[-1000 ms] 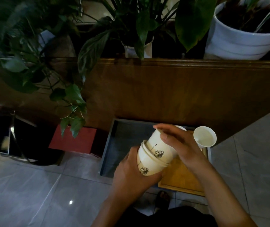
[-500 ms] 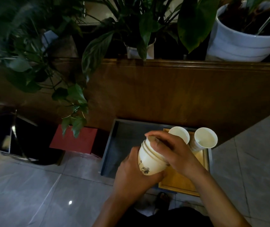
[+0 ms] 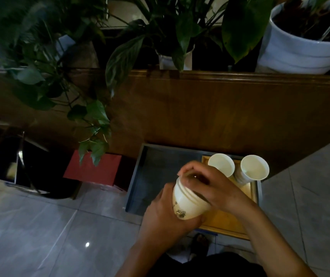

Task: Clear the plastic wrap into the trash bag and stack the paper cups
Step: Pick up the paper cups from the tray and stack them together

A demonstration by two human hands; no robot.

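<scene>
Head view: I am gripping the stack of paper cups [image 3: 188, 204] in both hands above the near edge of the grey tray [image 3: 156, 176]. My left hand [image 3: 166, 214] is wrapping around the lower part of the stack, clenched on it from the left and beneath. My right hand [image 3: 210, 184] is lying over the rims at the top of the stack, fingers [image 3: 188, 170] curling across the mouth and pressing on it. Two loose paper cups [image 3: 221, 164] [image 3: 254, 167] are standing just beside each other on the wooden board [image 3: 226, 220] inside the tray, beyond my right hand, mouths facing the camera. A black trash bag [image 3: 32, 166] is sitting on the tiled floor [image 3: 40, 236] well to the left, next to a red box [image 3: 98, 167]. Potted plants [image 3: 170, 37] are lining the wooden ledge [image 3: 220, 100] behind.
</scene>
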